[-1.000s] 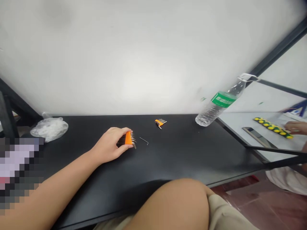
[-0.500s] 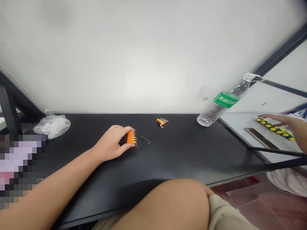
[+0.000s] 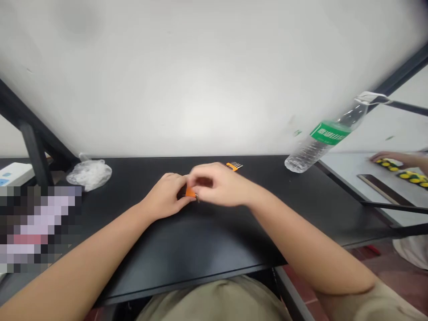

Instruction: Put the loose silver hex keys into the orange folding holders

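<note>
My left hand [image 3: 166, 197] is closed on an orange holder [image 3: 190, 191] of metal hex keys, just above the black table. Against the holder's right side is my right hand [image 3: 220, 185], its thumb and fingers pinched together at the keys. What that pinch holds, if anything, is hidden by the fingers. A second orange holder [image 3: 233, 166] with several metal keys fanned out lies on the table behind my right hand.
A clear bottle [image 3: 319, 142] with a green label leans at the back right. A crumpled clear plastic bag [image 3: 89, 174] lies at the back left. Beyond the black frame at right, another person's hand [image 3: 391, 157] is near yellow-and-green objects [image 3: 413, 177].
My right hand has come in from out of view to the orange holder in my left hand. The loose hex key no longer shows. The view has shifted slightly.
</note>
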`<state>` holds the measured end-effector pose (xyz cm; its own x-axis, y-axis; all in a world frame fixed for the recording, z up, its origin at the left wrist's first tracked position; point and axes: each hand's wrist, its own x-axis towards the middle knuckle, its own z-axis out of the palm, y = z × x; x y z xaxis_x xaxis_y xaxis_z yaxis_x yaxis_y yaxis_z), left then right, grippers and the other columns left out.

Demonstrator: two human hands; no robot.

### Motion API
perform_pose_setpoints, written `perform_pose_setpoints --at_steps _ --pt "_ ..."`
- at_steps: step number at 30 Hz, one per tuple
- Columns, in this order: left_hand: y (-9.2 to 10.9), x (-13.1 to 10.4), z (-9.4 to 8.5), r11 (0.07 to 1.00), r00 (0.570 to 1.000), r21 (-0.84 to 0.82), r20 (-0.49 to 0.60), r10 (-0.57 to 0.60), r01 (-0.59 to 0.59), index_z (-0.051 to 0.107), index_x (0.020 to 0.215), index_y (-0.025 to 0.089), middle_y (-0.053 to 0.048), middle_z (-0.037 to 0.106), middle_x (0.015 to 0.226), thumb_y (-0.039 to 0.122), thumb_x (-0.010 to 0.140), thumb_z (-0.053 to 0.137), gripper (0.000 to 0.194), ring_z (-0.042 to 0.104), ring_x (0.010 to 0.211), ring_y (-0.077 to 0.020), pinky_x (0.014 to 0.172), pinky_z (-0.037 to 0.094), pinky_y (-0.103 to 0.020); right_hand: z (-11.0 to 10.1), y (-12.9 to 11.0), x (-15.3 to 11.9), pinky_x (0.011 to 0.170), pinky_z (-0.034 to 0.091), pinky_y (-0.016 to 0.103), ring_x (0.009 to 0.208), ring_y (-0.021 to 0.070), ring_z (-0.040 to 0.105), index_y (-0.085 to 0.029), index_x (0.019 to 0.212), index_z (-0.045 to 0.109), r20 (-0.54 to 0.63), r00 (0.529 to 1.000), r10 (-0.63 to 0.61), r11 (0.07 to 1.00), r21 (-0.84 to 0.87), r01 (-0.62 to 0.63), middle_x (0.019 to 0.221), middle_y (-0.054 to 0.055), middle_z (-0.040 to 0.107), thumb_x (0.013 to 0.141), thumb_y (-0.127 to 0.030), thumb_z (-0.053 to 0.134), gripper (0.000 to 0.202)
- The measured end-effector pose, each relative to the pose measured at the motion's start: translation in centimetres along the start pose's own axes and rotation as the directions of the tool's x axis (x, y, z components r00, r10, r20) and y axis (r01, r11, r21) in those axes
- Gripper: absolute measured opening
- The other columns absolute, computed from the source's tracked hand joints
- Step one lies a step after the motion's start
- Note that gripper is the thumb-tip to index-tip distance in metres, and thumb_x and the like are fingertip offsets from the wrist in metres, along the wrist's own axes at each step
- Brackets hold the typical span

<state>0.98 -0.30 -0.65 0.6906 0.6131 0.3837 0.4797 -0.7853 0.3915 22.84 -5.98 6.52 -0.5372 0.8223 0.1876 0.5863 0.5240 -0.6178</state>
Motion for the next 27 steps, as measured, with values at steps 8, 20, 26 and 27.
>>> perform_pose_setpoints --at_steps 8,20,26,27 --pt "-0.5 0.0 1.1 0.999 0.996 0.044 0.085 -0.034 0.031 0.062 0.127 0.025 -0.006 0.073 0.11 0.041 0.086 0.069 0.044 0.067 0.099 -0.0266 0.099 0.049 -0.046 3.8 8.3 -1.6 0.064 0.041 0.032 0.079 0.0236 0.062 -0.017 0.089 0.064 -0.006 0.944 0.331 0.764 -0.586 -0.271 0.095 0.014 0.067 0.085 -0.013 0.062 0.006" --pt "-0.3 -0.2 1.0 0.998 0.994 0.0 0.088 -0.07 0.07 0.064 0.127 0.022 -0.006 0.073 0.118 0.042 0.084 0.073 0.049 0.07 0.101 -0.0259 0.096 0.054 -0.041 3.3 7.4 -1.8 0.073 0.043 0.029 0.079 0.0166 0.054 -0.019 0.092 0.063 -0.128 0.988 -0.087 0.973 -0.222 0.056 0.092 0.005 0.061 0.095 -0.011 0.052 0.014" --pt "-0.3 -0.1 1.0 0.997 0.99 0.008 0.116 -0.073 0.073 0.064 0.128 0.022 -0.005 0.073 0.118 0.045 0.085 0.072 0.049 0.069 0.102 -0.0259 0.097 0.053 -0.041 3.6 7.6 -1.9 0.077 0.047 0.031 0.084 0.0184 0.058 -0.019 0.098 0.066 -0.131 0.98 -0.15 0.966 -0.229 0.117 0.098 0.007 0.063 0.098 -0.011 0.05 0.018" --pt "-0.3 -0.1 0.9 0.997 0.99 0.011 0.121 -0.075 0.074 0.064 0.128 0.022 -0.005 0.073 0.119 0.045 0.085 0.072 0.049 0.069 0.102 -0.026 0.098 0.053 -0.041 3.6 7.5 -1.9 0.077 0.047 0.031 0.084 0.0185 0.058 -0.019 0.099 0.066 -0.131 0.979 -0.158 0.963 -0.24 0.124 0.099 0.008 0.063 0.098 -0.011 0.05 0.018"
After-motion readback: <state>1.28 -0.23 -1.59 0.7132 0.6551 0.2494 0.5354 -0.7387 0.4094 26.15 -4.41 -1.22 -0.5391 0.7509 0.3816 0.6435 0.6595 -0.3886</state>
